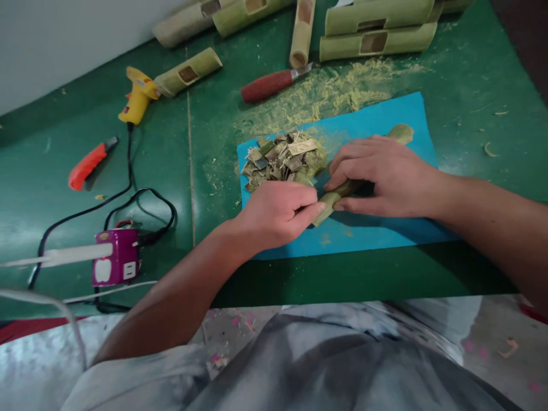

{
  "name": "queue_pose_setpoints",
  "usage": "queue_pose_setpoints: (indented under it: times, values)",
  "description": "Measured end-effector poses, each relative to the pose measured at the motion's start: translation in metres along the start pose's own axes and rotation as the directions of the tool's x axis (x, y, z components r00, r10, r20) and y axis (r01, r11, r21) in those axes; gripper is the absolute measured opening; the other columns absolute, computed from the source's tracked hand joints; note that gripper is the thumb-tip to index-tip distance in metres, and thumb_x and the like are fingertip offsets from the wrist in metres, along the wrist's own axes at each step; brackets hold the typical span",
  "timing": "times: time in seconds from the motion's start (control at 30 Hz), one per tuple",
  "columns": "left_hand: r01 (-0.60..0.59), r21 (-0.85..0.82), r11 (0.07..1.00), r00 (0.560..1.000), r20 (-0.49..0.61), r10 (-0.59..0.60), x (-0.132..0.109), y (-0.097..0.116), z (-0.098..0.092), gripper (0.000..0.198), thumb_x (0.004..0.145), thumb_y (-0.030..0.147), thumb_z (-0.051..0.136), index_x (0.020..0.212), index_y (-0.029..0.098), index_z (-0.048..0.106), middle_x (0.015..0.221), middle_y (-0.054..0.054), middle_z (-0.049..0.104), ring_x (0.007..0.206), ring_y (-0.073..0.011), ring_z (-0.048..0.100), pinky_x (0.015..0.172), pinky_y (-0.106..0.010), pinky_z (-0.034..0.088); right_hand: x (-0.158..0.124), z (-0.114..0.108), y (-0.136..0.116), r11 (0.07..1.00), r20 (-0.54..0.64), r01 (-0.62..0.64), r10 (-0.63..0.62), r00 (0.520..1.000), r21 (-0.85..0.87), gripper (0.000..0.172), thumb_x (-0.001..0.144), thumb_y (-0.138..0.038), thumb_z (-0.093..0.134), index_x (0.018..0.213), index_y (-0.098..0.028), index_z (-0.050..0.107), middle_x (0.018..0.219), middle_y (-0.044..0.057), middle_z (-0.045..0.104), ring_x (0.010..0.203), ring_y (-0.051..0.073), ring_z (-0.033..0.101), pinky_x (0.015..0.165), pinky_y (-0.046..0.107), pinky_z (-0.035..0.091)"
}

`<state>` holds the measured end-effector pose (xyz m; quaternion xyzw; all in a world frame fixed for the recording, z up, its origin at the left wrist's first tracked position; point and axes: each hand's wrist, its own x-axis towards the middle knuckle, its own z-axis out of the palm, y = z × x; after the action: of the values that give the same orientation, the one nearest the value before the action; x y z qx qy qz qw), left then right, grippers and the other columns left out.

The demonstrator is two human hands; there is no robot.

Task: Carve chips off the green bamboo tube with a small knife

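Both hands are on a green bamboo tube [327, 206] that lies slantwise over a blue sheet [363, 235]. My left hand [280, 212] pinches its near end, thumb on top. Farther along, my right hand [381, 177] wraps over the middle, and the tube's far end [401, 133] shows past the knuckles. Much of the tube is hidden under the fingers. Just beyond my left hand sits a heap of bamboo chips [286, 155] on the sheet.
A red-handled knife [272, 85] lies behind the sheet among green shavings [359, 85]. Several cut bamboo tubes [377, 43] line the back. At left are a yellow glue gun [139, 97], an orange utility knife [89, 165] and a purple power adapter [115, 257] with cables.
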<state>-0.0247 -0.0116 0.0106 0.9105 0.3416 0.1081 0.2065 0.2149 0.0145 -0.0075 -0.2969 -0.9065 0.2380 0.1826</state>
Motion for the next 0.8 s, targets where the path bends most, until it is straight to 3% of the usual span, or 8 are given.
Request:
queue_pose_setpoints:
  times: [0.17, 0.3, 0.47, 0.63, 0.8]
  values:
    - [-0.039, 0.051, 0.998, 0.999, 0.004, 0.038, -0.0062, -0.0002, 0.0035, 0.042, 0.1, 0.028, 0.044, 0.059, 0.018, 0.045, 0.055, 0.002, 0.045, 0.052, -0.0112, 0.041, 0.052, -0.027, 0.026, -0.0003, 0.0005, 0.0014, 1.0, 0.0, -0.002, 0.002, 1.0, 0.011, 0.019, 0.088, -0.042, 0.061, 0.095, -0.025, 0.066, 0.104, 0.006, 0.07, 0.096, 0.026, 0.062, 0.076, 0.04, 0.036]
    - [0.014, 0.062, 0.998, 1.0, -0.028, -0.012, -0.0026, -0.0003, 0.0045, 0.043, 0.099, 0.032, 0.045, 0.059, 0.018, 0.046, 0.056, 0.002, 0.046, 0.052, -0.0114, 0.041, 0.052, -0.028, 0.026, -0.0003, 0.002, 0.0027, 1.0, -0.018, 0.013, -0.013, 1.0, -0.005, 0.019, 0.088, -0.043, 0.061, 0.094, -0.026, 0.066, 0.101, 0.005, 0.07, 0.094, 0.025, 0.062, 0.074, 0.039, 0.035]
    - [-0.036, 0.087, 0.996, 0.999, 0.021, 0.034, -0.005, -0.001, 0.002, 0.043, 0.1, 0.031, 0.042, 0.059, 0.018, 0.047, 0.056, 0.002, 0.047, 0.053, -0.0119, 0.043, 0.053, -0.028, 0.027, -0.0007, 0.0031, 0.0039, 1.0, -0.025, 0.018, -0.018, 1.0, 0.008, 0.02, 0.089, -0.043, 0.06, 0.096, -0.025, 0.065, 0.102, 0.005, 0.07, 0.096, 0.024, 0.062, 0.076, 0.039, 0.035]
    - [-0.021, 0.078, 0.997, 0.998, -0.057, 0.025, -0.0039, -0.0011, 0.0049, 0.042, 0.099, 0.029, 0.045, 0.058, 0.018, 0.045, 0.056, 0.002, 0.047, 0.052, -0.0114, 0.041, 0.052, -0.027, 0.026, -0.0006, 0.0017, 0.0024, 1.0, -0.009, 0.003, -0.003, 1.0, 0.011, 0.018, 0.088, -0.042, 0.062, 0.095, -0.026, 0.066, 0.103, 0.006, 0.071, 0.096, 0.025, 0.063, 0.077, 0.04, 0.035]
    - [-0.105, 0.057, 0.993, 0.994, 0.0, 0.105, -0.0073, -0.0018, 0.0027, 0.04, 0.099, 0.026, 0.046, 0.06, 0.018, 0.047, 0.056, 0.002, 0.046, 0.053, -0.0118, 0.042, 0.053, -0.028, 0.027, -0.0005, 0.001, 0.0018, 1.0, -0.009, -0.001, 0.001, 1.0, 0.017, 0.019, 0.087, -0.041, 0.062, 0.095, -0.024, 0.067, 0.103, 0.007, 0.07, 0.097, 0.027, 0.063, 0.077, 0.041, 0.035]
